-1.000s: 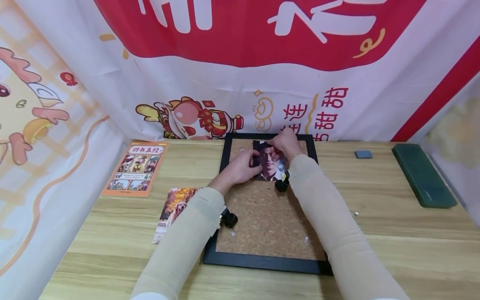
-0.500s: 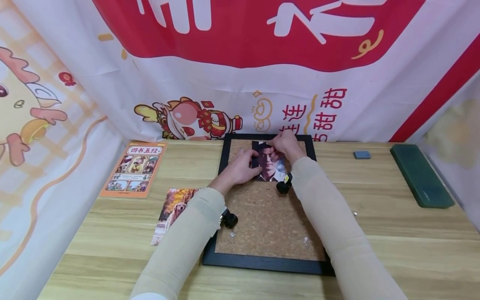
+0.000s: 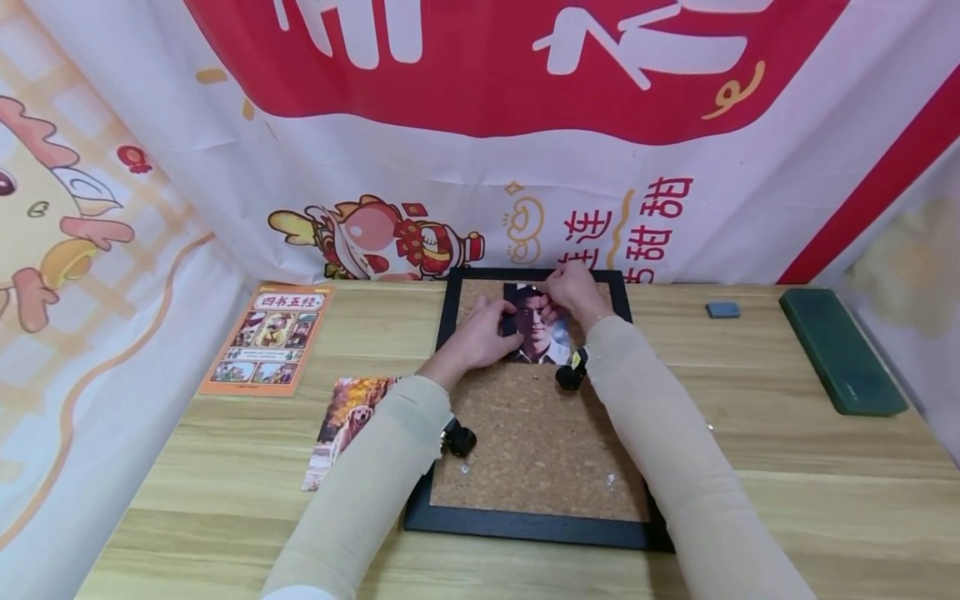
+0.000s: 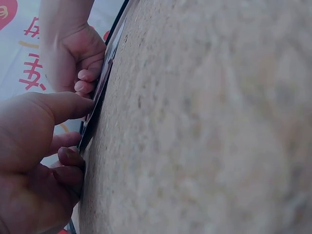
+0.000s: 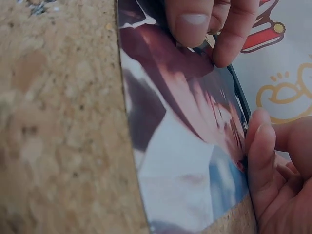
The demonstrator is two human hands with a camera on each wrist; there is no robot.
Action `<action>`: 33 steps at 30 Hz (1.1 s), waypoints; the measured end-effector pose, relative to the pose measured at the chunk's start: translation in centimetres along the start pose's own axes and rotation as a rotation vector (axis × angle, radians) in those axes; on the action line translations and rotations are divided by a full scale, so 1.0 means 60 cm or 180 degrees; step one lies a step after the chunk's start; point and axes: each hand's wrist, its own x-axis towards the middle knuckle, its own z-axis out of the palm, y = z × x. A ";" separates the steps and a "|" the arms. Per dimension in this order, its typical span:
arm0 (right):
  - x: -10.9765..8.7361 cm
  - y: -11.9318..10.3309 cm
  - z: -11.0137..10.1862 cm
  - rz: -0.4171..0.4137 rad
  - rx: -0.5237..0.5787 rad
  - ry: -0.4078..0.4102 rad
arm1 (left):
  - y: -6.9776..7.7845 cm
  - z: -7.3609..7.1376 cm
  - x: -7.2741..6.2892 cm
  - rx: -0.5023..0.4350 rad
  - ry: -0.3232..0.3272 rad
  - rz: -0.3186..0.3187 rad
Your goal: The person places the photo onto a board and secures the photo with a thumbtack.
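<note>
A portrait photo (image 3: 536, 340) of a person in a dark hat lies near the top of a black-framed cork board (image 3: 540, 437). My left hand (image 3: 477, 335) rests at the photo's left side, its thumb and fingers spread across that edge. At the upper right of the photo my right hand (image 3: 574, 293) has its fingers curled, pinching a small push pin mostly hidden by the fingertips. The right wrist view shows these fingers (image 5: 263, 146) right at the photo's edge. One long side of the photo (image 4: 105, 80) lifts slightly from the cork in the left wrist view.
Several clear push pins sit on the cork, one pin (image 3: 611, 479) at lower right. A dog photo (image 3: 348, 421) lies left of the board, partly under the left sleeve. Farther left is an orange booklet (image 3: 270, 342). A blue eraser (image 3: 723, 310) and green case (image 3: 843, 354) are at right.
My right wrist has turned and shifted slightly to the right, its fingers staying at the photo's upper part. The left hand and photo hold their place.
</note>
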 end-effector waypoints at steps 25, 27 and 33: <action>-0.078 0.018 -0.042 -0.0712 -0.0208 -0.0057 | 0.008 -0.091 -0.097 -0.0631 0.0191 0.0203; -0.093 0.026 -0.053 -0.0737 -0.0276 -0.0046 | 0.002 -0.101 -0.114 -0.0621 0.0166 0.0171; -0.147 0.058 -0.095 -0.0858 -0.0502 -0.0015 | -0.016 -0.125 -0.158 -0.0444 0.0165 0.0334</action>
